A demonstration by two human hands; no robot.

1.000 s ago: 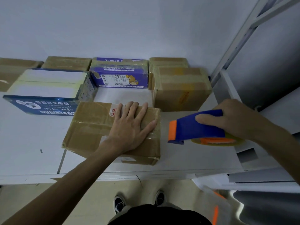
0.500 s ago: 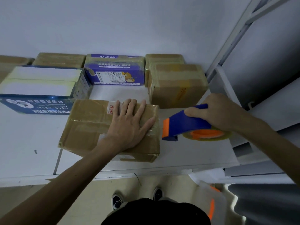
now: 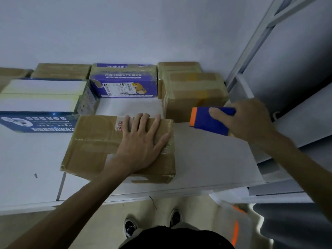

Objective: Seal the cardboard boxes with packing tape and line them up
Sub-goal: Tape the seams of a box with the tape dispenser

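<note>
A brown cardboard box [image 3: 93, 146] lies on the white table [image 3: 212, 162] near its front edge. My left hand [image 3: 143, 142] presses flat on the right half of its top, fingers spread. To the right, my right hand [image 3: 248, 119] grips a blue tape dispenser [image 3: 208, 121] with an orange front edge, held above the table and apart from the box. The tape roll is hidden behind the hand.
Along the wall stand several boxes: brown ones [image 3: 61, 72], a purple printed one [image 3: 124, 83] and a taped brown one [image 3: 194, 94] at the right. A large blue-and-white box [image 3: 43, 103] sits at the left. A white frame [image 3: 251, 51] rises at the right.
My right hand has lifted the tape dispenser up and slightly away from the box, so the roll is now out of sight. The left hand stays pressed on the box.
</note>
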